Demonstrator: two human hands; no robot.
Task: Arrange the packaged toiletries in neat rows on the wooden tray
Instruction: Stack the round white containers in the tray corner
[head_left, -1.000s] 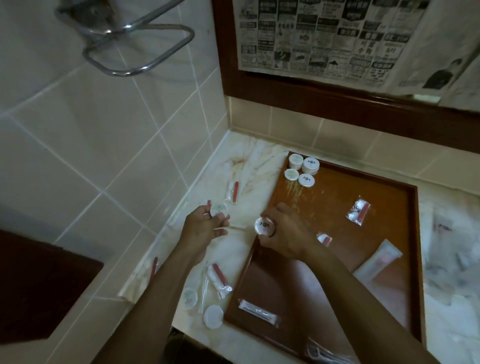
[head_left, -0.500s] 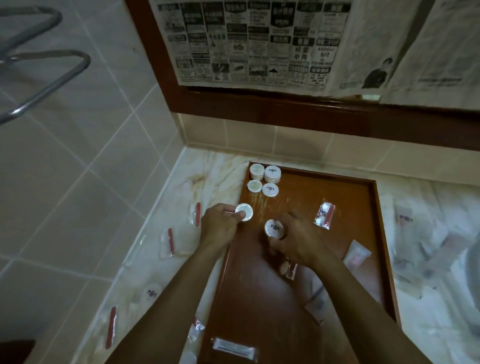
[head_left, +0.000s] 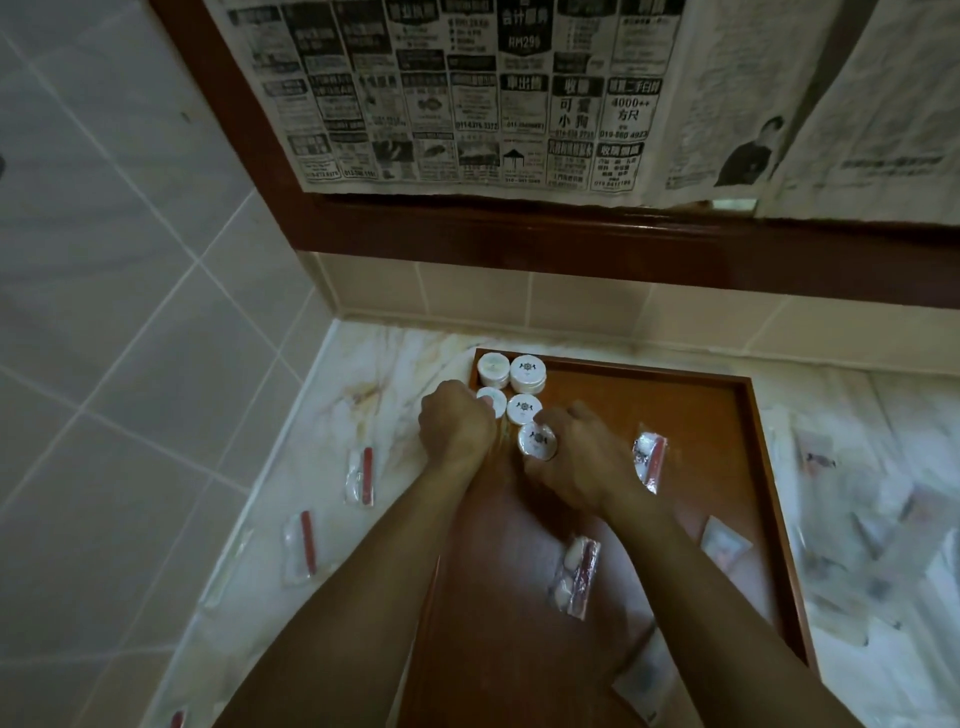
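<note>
The right hand (head_left: 576, 457) pinched a round white packet (head_left: 538, 441) at its fingertips, low over the wooden tray (head_left: 748, 467), just in front of four like packets (head_left: 511, 387) in the tray's far left corner. The left hand (head_left: 457, 423) was curled at the tray's left edge, touching the near-left packet (head_left: 492, 399); whether it held anything could not be told. Red-striped sachets (head_left: 649, 462) lay on the tray and the marble counter (head_left: 332, 415).

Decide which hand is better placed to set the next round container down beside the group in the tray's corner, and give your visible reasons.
Probably the right hand: it grips a round container just in front of the corner group on the wooden tray. What the left hand holds is hidden.
</note>
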